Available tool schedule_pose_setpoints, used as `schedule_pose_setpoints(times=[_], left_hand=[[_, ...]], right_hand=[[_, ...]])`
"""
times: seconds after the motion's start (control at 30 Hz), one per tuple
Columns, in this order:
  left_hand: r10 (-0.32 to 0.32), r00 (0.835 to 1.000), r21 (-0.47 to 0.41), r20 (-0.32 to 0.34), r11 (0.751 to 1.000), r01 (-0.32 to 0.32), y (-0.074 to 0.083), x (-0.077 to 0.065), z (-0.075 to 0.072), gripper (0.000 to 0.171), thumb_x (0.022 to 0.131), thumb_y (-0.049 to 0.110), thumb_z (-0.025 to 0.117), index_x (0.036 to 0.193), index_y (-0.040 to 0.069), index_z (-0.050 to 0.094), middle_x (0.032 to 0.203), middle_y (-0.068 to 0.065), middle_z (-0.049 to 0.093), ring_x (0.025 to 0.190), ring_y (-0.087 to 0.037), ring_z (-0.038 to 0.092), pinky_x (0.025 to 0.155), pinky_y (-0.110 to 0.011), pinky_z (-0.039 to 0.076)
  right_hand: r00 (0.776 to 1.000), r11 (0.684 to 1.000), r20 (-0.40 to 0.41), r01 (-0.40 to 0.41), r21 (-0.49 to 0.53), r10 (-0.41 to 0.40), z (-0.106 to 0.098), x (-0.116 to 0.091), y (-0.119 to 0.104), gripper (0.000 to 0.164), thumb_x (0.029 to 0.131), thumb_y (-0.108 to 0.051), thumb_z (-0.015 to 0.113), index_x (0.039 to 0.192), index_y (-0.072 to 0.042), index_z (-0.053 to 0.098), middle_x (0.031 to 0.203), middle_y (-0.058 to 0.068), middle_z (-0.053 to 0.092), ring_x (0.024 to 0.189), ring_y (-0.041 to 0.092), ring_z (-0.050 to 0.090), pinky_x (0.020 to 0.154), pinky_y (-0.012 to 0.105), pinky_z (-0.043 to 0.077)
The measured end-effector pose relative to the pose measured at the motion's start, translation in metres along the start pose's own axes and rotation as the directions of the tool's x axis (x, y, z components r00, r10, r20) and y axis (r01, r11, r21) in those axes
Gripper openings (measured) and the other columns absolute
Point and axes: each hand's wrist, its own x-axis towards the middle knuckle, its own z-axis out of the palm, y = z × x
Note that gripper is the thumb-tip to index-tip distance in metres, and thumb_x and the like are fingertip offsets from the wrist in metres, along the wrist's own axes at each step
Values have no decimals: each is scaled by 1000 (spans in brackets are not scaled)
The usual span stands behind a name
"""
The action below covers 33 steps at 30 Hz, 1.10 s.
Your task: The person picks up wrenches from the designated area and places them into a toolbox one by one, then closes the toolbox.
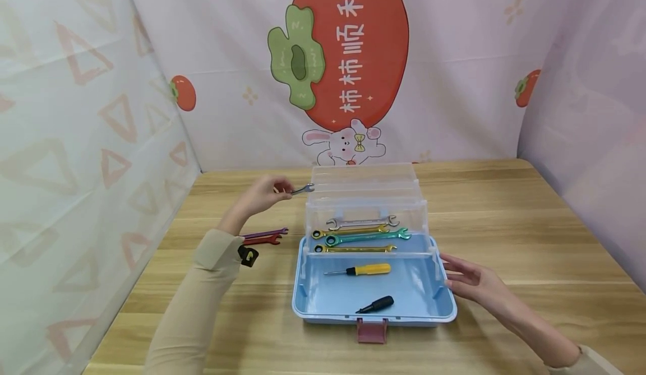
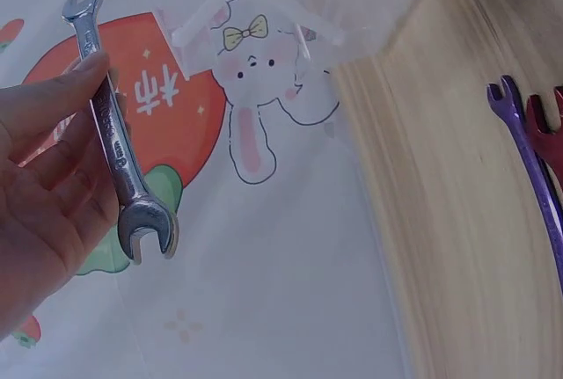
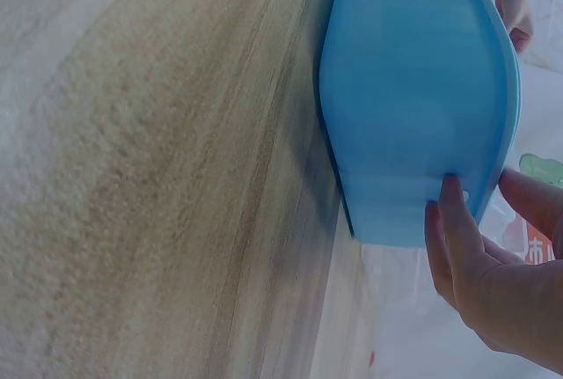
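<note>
Between its thumb and fingers, my left hand holds a silver double open-end wrench, raised beside the left of a toolbox's raised clear lid. My right hand is at the right end of the blue toolbox, thumb at the rim and fingers against the outer wall. Several wrenches lie in the clear upper part: a silver wrench, a green wrench and gold wrenches. On the blue floor sit a yellow-handled screwdriver and a black-handled screwdriver.
A purple wrench and a red wrench lie on the wooden table left of the toolbox, partly hidden by the left sleeve. The box's pink latch hangs down in front. A printed cloth hangs behind the table.
</note>
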Motion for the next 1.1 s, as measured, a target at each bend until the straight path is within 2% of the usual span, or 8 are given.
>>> schedule_pose_setpoints(times=[0.17,0.37,0.63,0.7,0.9,1.1], left_hand=[[34,999,-2,15,999,-34,12,11,2,8,81,-1,60,88,-3,62,81,-10,61,73,-20,53,64,-29,45],[35,999,36,37,999,-37,23,24,6,9,81,0,60,89,-1,63,82,-9,61,75,-19,53,67,-29,46],[27,995,54,98,998,-33,42,44,15,11,81,0,60,92,-1,62,85,-10,61,76,-19,53,70,-26,47],[32,993,66,113,997,-39,46,49,18,11,81,0,60,92,-1,63,86,-9,61,77,-19,54,71,-26,47],[-2,986,94,164,995,-14,61,62,26,11,82,2,60,93,2,63,87,-7,61,77,-18,54,72,-24,47],[23,979,89,204,995,-42,77,73,34,13,82,2,59,94,2,64,89,-7,62,79,-18,54,73,-23,47]], right_hand=[[1000,1000,0,0,13,0,1,0,-1,64,85,-18,58,136,3,27,129,32,35,103,8,54,80,26,47],[1000,1000,5,-1,10,1,1,0,-2,64,85,-19,59,136,2,27,130,31,35,105,12,54,80,27,47],[1000,999,6,15,30,-15,2,-1,-1,63,85,-17,58,136,5,26,129,33,35,97,-5,52,79,24,47],[1000,1000,3,8,22,-8,1,-1,-1,64,85,-17,58,136,4,26,129,32,35,98,-2,53,79,24,47],[1000,1000,-8,-18,-6,18,0,0,-2,65,84,-20,59,136,2,27,130,31,36,108,23,53,79,30,48],[1000,1000,-13,-17,-24,17,0,-1,-3,64,85,-21,59,136,2,27,130,31,36,109,27,51,79,30,48]])
